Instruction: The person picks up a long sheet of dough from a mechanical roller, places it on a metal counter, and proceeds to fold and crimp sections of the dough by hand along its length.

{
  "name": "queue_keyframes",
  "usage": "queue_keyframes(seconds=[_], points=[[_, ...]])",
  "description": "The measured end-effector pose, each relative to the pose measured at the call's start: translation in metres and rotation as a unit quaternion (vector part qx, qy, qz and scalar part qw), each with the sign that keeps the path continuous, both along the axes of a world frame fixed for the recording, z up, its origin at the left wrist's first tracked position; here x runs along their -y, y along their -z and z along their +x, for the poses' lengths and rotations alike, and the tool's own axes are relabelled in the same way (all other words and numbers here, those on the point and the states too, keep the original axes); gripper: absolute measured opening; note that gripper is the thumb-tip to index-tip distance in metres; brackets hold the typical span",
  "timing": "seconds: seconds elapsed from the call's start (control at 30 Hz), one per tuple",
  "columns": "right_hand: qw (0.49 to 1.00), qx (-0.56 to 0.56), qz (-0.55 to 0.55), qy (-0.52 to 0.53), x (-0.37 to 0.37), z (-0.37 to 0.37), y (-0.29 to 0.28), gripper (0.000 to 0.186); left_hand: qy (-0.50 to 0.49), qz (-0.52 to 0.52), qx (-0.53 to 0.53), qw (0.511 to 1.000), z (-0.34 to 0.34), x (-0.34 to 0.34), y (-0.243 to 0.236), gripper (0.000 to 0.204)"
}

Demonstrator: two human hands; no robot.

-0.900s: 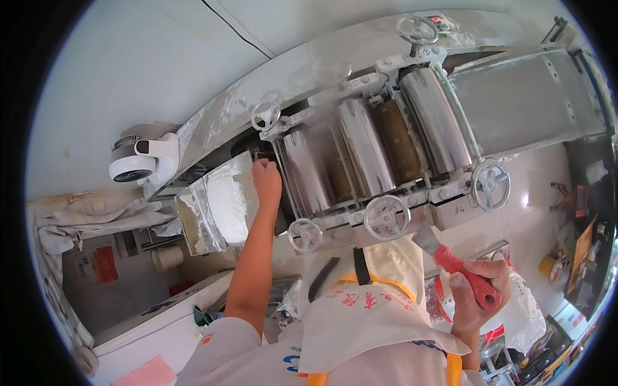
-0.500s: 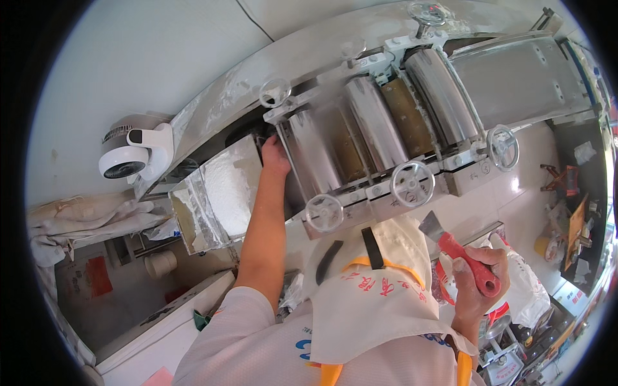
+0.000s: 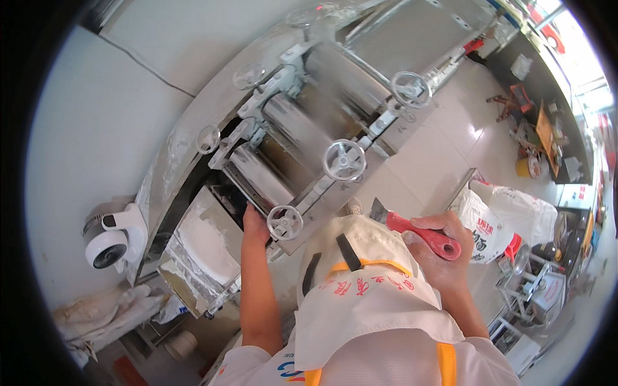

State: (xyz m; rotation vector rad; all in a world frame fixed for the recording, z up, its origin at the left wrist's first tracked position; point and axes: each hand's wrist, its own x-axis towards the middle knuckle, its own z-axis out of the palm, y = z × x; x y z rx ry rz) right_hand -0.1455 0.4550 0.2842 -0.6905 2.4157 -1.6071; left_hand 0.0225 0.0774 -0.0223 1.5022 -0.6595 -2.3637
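Note:
My right hand (image 3: pixel 436 262) is closed round the red handle of a scraper (image 3: pixel 416 233), its flat metal blade pointing up and to the left, in front of my apron (image 3: pixel 380 315). My left arm reaches out to a roller machine, and my left hand (image 3: pixel 255 225) is at the near end of its leftmost steel roller (image 3: pixel 262 177). The fingers of that hand go into the dark gap beside the roller frame and are mostly hidden. Just left of it lies a metal trough (image 3: pixel 187 283) with white powder (image 3: pixel 209 235) inside. A small handwheel (image 3: pixel 284 222) is close to its right.
More rollers (image 3: pixel 299 125) and handwheels (image 3: pixel 344 159) continue to the upper right, some blurred. A white fan (image 3: pixel 106 244) stands at the left. White sacks (image 3: pixel 479 222) and a metal scale-like stand (image 3: pixel 534 293) are at the right, beyond the tiled floor (image 3: pixel 444 138).
The view has turned, so the machine now slants and sits further left. My left hand stays by the leftmost roller. The scraper in my right hand has come closer to my apron, its handle lying flatter.

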Motion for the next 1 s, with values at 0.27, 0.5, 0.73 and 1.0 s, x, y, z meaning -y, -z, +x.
queue_keyframes(seconds=[0.27,0.5,0.73,1.0], points=[[0.946,0.261,-0.171,0.084,-0.051,-0.025,0.011,0.020,0.084,-0.394,0.231,0.886,0.019,-0.039,-0.104,0.032],[0.910,0.353,-0.209,0.062,-0.127,-0.081,0.030,0.014,0.129,-0.592,0.008,0.795,-0.094,-0.200,-0.246,0.011],[0.925,0.320,-0.152,0.139,-0.232,-0.134,0.044,0.017,0.517,-0.446,-0.162,0.712,-0.230,-0.349,-0.247,0.044],[0.801,0.328,-0.397,0.306,-0.362,-0.144,0.074,0.014,0.692,-0.417,-0.257,0.530,-0.367,-0.503,-0.243,0.032]])
